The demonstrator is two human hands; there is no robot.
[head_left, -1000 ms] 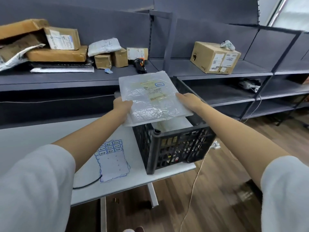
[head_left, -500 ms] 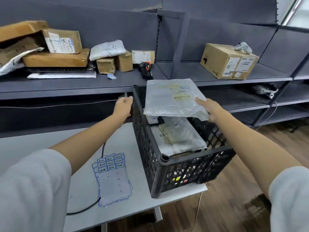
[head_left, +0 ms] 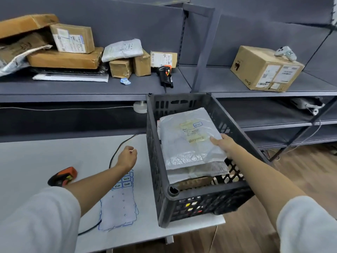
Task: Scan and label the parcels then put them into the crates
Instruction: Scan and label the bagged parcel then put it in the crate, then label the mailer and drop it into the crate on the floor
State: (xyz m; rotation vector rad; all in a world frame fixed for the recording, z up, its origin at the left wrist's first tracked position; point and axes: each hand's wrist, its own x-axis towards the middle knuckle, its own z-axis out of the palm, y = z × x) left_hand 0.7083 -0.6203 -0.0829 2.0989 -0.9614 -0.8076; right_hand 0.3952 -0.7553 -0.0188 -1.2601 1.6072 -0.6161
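Observation:
A black plastic crate point(head_left: 155, 161) stands on the right end of the white table point(head_left: 45, 157). A grey plastic mailer parcel point(head_left: 187, 139) with a blue sticker lies on top of other parcels inside it. My right hand point(head_left: 223, 144) reaches into the crate and holds the mailer's right edge, fingers on top. My left hand point(head_left: 127, 155) hovers over the table left of the crate, fingers loosely curled, holding nothing. An orange-black scanner point(head_left: 62, 177) lies on the table by my left forearm. A sheet of blue labels point(head_left: 118, 207) lies under that arm.
The grey shelf point(head_left: 91, 88) behind holds several cardboard boxes point(head_left: 73, 38), a white mailer point(head_left: 122, 49) and a second scanner point(head_left: 165, 73). To the right sits a large box point(head_left: 266, 68) with a white controller point(head_left: 285, 52) on it. A black cable point(head_left: 116, 150) crosses the table.
My right hand has lowered the mailer from above the crate onto the parcels inside. My left hand let go of it, left the crate's rim and drew back over the table.

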